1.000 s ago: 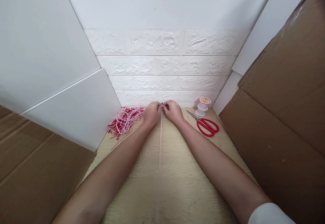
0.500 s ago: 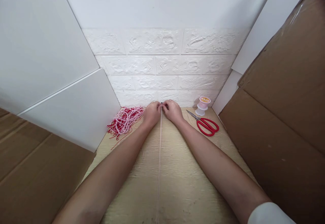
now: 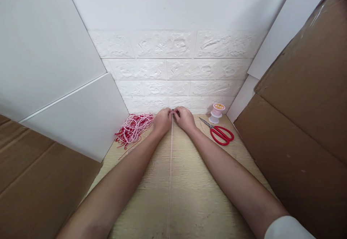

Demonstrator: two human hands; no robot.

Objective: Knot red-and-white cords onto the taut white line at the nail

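Observation:
A pale cord (image 3: 170,166) runs in a straight line along the middle of the wooden board, from the near edge of the view up to a small dark peg (image 3: 172,110) close to the wall. At that far end my left hand (image 3: 162,119) pinches the cord from the left, fingers closed. My right hand (image 3: 184,118) faces it from the right, thumb and fingertips pressed together at the same spot. The fingertips of both hands nearly meet, and they partly cover the cord's end and the peg.
Left of my hands lies a heap of red and pink braided cords (image 3: 134,128). To the right are red-handled scissors (image 3: 221,135) and stacked thread spools (image 3: 217,112). A white brick-pattern wall (image 3: 179,69) closes the back; cardboard (image 3: 295,137) stands along the right.

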